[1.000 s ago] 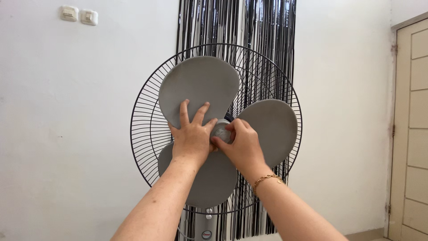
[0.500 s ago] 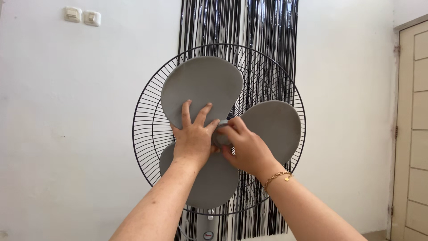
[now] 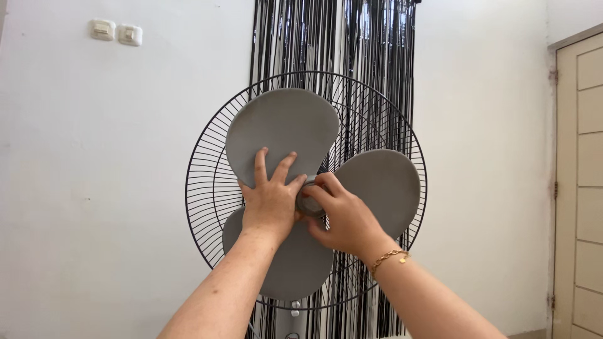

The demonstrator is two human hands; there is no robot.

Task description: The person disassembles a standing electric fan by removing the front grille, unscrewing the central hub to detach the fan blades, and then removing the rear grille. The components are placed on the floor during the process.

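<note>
The blade (image 3: 286,135) of a standing fan is being held flat by the left hand (image 3: 271,199), whose fingers are spread wide and pressed against the upper lobe, just left of the centre. The round grey cap (image 3: 309,202) at the hub is being gripped by the right hand (image 3: 343,216), with thumb and fingers curled closely around it. Judging by this grip, the cap is being turned on the shaft while the blade is being kept from spinning; whether it is being loosened or tightened cannot be told. The next move is judged to call for a firm twist of the right wrist, a fresh grip on the cap, and steady pressure from the left palm so that the blade is not being dragged round with it.

The blade is seen as one grey piece with three broad, rounded lobes, matt and slightly dusty-looking: one lobe is pointing up, one to the right, one down behind the forearms. It is sitting in front of the black wire rear guard (image 3: 207,188); no front guard is being shown. The fan is standing before a white wall (image 3: 94,188), with a curtain (image 3: 333,37) of black strips hanging behind it. Two switches (image 3: 116,31) are mounted high on the left, and a door (image 3: 581,188) is being seen at the right edge. A thin gold bracelet (image 3: 389,257) is being worn on the right wrist.
</note>
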